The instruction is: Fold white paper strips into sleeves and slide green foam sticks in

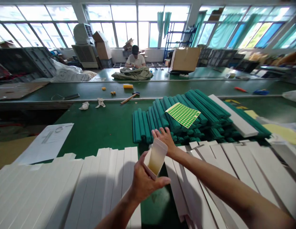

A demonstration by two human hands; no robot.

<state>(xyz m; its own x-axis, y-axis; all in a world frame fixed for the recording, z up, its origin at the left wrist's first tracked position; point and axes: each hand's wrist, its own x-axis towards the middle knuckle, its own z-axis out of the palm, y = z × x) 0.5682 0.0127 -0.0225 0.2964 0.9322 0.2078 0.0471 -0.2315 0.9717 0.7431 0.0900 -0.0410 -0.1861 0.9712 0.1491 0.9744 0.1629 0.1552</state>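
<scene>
My left hand (145,178) grips a long white cardboard box (159,151) whose near end is open, its flap standing up and its inside showing. Just beyond it, my right hand (165,140) reaches forward with the fingers spread, close to the near ends of a pile of green ribbed bundles (148,122). Whether its fingertips touch them I cannot tell. A sheet of round green stickers (183,114) lies on top of the pile. White boxes lie in rows on both sides, one row at the left (97,181) and another at the right (224,171).
A printed paper (46,140) lies on the left of the green table. Farther back are a hammer (130,98), a yellow roll (128,86) and crumpled tissue (100,102). One white box (236,117) rests on the bundles. Another person (135,58) sits at the far table near a large carton (184,59).
</scene>
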